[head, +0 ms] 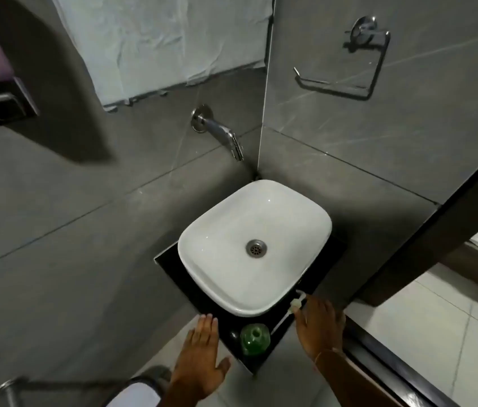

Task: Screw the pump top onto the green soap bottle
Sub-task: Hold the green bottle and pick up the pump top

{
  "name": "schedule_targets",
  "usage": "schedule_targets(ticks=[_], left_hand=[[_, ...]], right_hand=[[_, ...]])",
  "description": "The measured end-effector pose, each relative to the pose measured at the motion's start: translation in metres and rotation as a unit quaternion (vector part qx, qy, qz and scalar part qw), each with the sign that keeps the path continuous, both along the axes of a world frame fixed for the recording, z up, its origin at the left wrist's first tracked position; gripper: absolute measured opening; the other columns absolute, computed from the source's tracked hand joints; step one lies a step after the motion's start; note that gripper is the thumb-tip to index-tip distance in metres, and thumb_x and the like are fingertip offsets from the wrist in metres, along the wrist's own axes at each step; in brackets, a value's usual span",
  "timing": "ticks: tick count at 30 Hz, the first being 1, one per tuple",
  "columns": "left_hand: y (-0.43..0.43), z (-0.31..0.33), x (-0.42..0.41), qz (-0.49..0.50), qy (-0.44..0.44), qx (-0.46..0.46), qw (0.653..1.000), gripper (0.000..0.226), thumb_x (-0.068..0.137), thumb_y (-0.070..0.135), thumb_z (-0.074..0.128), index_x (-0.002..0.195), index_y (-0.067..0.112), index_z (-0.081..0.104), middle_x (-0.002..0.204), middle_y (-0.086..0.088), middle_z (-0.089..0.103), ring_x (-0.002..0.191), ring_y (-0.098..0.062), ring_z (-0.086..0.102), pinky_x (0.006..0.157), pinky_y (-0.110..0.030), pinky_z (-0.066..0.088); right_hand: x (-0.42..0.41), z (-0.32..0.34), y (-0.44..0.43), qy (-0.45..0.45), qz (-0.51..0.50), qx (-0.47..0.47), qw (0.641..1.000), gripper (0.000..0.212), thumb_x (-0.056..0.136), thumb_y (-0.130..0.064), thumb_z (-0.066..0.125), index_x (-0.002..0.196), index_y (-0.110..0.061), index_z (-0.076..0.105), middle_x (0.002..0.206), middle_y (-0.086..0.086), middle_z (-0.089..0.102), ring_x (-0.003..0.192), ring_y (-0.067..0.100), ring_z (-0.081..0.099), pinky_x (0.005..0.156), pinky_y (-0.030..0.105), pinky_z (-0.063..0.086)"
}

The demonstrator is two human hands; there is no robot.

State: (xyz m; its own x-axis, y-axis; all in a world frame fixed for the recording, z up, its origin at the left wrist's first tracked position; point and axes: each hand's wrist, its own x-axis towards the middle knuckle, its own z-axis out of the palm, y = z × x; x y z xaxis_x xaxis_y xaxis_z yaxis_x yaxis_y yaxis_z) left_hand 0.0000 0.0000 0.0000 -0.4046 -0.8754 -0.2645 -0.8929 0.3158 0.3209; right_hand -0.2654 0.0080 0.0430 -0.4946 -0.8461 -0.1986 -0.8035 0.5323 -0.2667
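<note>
Green soap bottle (255, 339) stood uncapped on desk (233, 321). Right hand (320, 326) pinched pump top (295, 303); left hand (202, 356) released, flat. Should steady bottle, seat tube, twist.

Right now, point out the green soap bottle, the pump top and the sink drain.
green soap bottle (254, 339), head view, open neck.
pump top (295, 302), head view, white collar.
sink drain (256, 247), head view, metal strainer.

Both hands (202, 351) (318, 327) open, palms down
</note>
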Motion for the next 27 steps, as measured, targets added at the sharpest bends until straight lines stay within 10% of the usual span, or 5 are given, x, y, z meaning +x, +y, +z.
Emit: schedule_targets(ticks=[12,19,27], left_hand=[[-0.009,-0.042,-0.039,0.076,0.012,0.096,0.992,0.104,0.07,0.076,0.052,0.15,0.024,0.009,0.161,-0.007,-0.011,0.146,-0.024,-0.017,0.118,-0.049,-0.001],[-0.008,-0.045,-0.047,0.088,0.073,0.072,0.991,0.085,0.064,0.072,0.064,0.139,0.043,0.035,0.16,-0.007,-0.012,0.145,-0.027,-0.021,0.118,-0.054,0.002],[-0.011,-0.049,-0.051,0.112,0.093,0.076,0.986,0.072,0.058,0.071,0.069,0.123,0.048,0.052,0.161,-0.005,-0.008,0.145,-0.027,-0.018,0.118,-0.054,0.003]], right_hand=[[-0.017,-0.036,-0.068,-0.235,-0.232,0.092,0.94,0.067,0.08,-0.056,0.065,0.114,0.002,0.064,0.122,0.024,0.065,0.116,0.038,0.059,0.094,0.039,0.046],[-0.017,-0.054,-0.072,-0.265,-0.271,0.097,0.92,0.05,0.079,-0.048,0.07,0.05,-0.01,0.055,0.049,0.004,0.054,0.05,0.021,0.05,0.07,0.032,0.044],[-0.01,-0.037,-0.051,-0.333,-0.32,0.004,0.887,0.05,0.086,-0.045,0.063,0.105,0.001,0.067,0.118,0.026,0.064,0.102,0.04,0.06,0.091,0.043,0.046]])
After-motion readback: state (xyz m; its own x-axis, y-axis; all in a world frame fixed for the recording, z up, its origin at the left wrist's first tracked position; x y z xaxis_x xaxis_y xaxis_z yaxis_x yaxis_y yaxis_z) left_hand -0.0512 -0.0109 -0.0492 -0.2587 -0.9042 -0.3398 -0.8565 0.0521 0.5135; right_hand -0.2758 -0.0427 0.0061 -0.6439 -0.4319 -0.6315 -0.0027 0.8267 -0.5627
